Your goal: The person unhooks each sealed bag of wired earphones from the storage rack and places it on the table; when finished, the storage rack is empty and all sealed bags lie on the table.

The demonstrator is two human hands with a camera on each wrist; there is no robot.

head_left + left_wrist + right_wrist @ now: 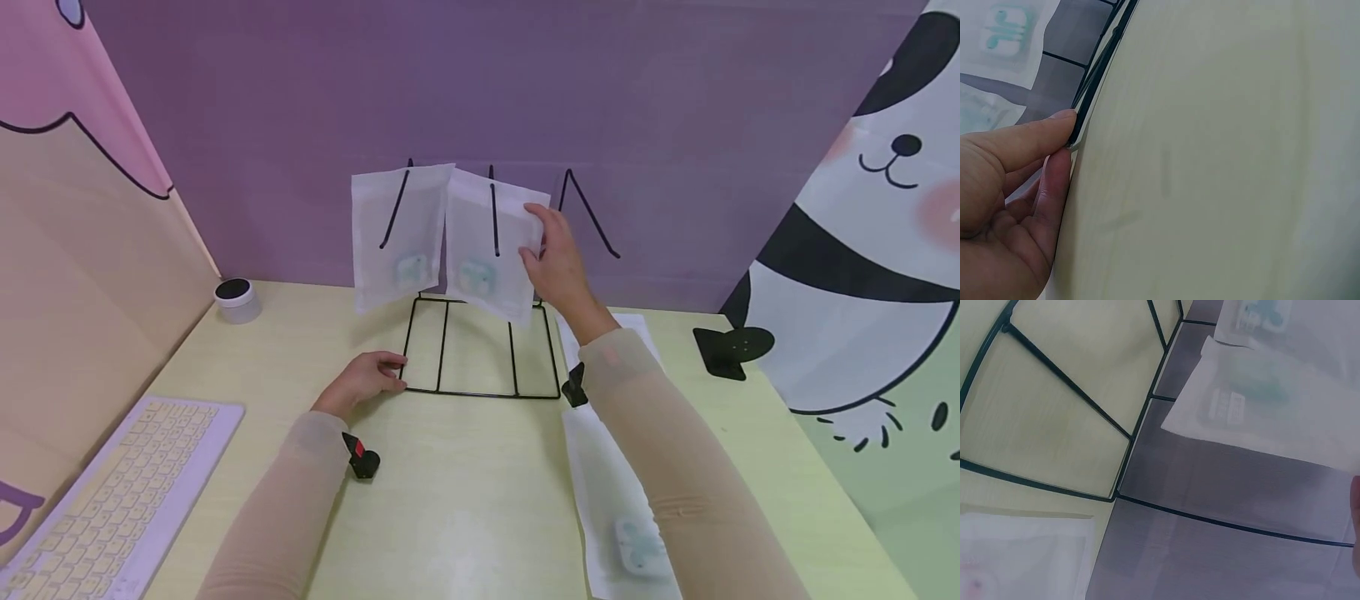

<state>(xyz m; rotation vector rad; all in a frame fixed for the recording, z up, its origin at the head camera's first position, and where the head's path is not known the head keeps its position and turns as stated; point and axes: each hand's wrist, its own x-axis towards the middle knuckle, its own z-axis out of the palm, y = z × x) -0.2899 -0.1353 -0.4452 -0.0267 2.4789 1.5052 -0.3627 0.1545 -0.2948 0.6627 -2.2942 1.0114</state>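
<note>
A black wire display rack [442, 392] stands on the table, and my left hand [363, 382] pinches the left front corner of its base. In the left wrist view, thumb and fingers [1057, 169] close on the black wire. Two white packets with pale green prints hang on the rack: the left packet [375, 208] on the left hook, the middle packet [468, 225] on the middle hook. My right hand [558, 262] holds the middle packet by its right edge. In the right wrist view only a sliver of that hand [1356, 519] shows. The right hook [592, 217] carries nothing.
More white packets [600, 467] lie on the table at the right, partly under my right forearm. A lilac keyboard [135, 475] lies at the left, with a small round container [237, 302] behind it. A black stand [727, 350] is near the right edge.
</note>
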